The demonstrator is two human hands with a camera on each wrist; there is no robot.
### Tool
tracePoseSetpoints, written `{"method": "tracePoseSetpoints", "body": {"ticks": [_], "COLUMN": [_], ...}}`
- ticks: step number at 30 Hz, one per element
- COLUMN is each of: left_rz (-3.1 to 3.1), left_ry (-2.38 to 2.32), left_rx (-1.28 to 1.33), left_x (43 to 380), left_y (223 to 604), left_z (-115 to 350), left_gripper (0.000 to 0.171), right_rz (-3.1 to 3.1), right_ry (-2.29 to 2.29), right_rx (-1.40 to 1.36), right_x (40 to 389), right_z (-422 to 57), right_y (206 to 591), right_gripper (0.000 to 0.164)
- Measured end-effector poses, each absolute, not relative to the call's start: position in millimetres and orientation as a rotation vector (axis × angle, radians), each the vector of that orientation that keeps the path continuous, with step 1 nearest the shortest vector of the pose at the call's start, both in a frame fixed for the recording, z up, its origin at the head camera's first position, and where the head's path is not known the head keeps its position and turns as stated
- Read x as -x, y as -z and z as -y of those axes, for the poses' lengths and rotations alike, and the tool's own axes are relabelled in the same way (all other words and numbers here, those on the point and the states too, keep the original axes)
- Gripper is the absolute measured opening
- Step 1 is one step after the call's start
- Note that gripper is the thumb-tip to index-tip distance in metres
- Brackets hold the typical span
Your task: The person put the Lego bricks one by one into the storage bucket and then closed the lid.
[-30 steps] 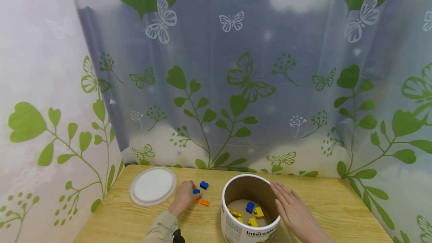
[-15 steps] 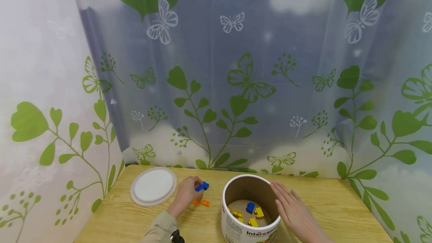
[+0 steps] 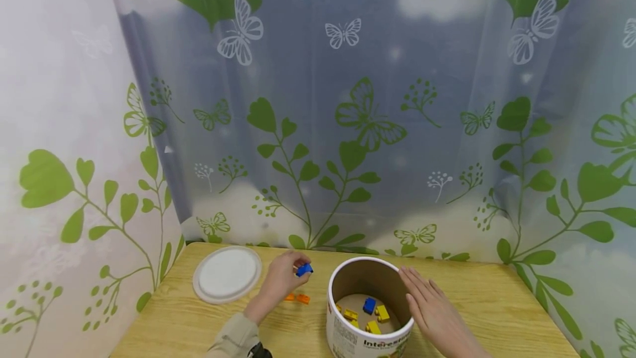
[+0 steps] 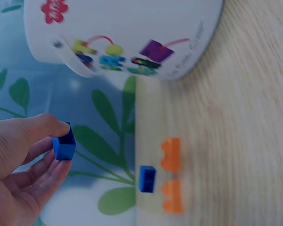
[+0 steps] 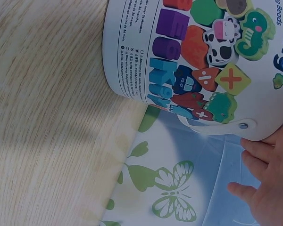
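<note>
My left hand (image 3: pixel 281 280) pinches a blue toy brick (image 4: pixel 64 147) between thumb and fingers, raised above the table left of the tub. A second blue brick (image 4: pixel 147 179) lies on the table beside two orange bricks (image 4: pixel 171 155); in the head view the left hand hides it. The round white tub (image 3: pixel 332 319) stands with its top uncovered. Several yellow bricks (image 3: pixel 382 313) and one blue brick lie on its floor. My right hand (image 3: pixel 437 314) rests with straight fingers against the tub's right rim.
A round white lid (image 3: pixel 227 274) lies flat at the left back of the wooden table (image 3: pixel 487 297). Behind the table's far edge hangs a patterned curtain (image 3: pixel 318 126). The tub has a white handle (image 5: pixel 198 128) on its side.
My left hand has lifted the blue brick off the table and moved it slightly up and to the right. The right hand and the tub have stayed in place.
</note>
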State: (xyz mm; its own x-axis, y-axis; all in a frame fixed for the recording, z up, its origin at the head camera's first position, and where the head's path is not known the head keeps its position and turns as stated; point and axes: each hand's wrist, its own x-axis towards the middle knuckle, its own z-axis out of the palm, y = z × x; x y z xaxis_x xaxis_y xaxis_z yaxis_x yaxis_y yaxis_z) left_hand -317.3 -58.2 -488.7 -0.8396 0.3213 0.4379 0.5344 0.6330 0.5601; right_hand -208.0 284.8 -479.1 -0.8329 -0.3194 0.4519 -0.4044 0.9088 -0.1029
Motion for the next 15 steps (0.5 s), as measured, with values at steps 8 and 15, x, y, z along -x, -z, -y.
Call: {"method": "tracePoseSetpoints", "body": {"ticks": [8,15], "left_rz": [2.515,2.430], "left_ry": [1.086,1.075], "left_rx": [0.756,0.844], "left_x": [303.4,293.0], "left_y": [461.2,445.8], "left_z": [46.6,30.4], "left_gripper": [0.022,0.023], "right_rz": [2.647,2.661], "right_ry": [-0.284,-0.292], "right_rx": [-0.528,-0.525], "right_x": [209.9,210.2], "right_z": [-286.0,-286.1], "right_y": [481.1,481.1], "right_gripper": [0.048,0.048]}}
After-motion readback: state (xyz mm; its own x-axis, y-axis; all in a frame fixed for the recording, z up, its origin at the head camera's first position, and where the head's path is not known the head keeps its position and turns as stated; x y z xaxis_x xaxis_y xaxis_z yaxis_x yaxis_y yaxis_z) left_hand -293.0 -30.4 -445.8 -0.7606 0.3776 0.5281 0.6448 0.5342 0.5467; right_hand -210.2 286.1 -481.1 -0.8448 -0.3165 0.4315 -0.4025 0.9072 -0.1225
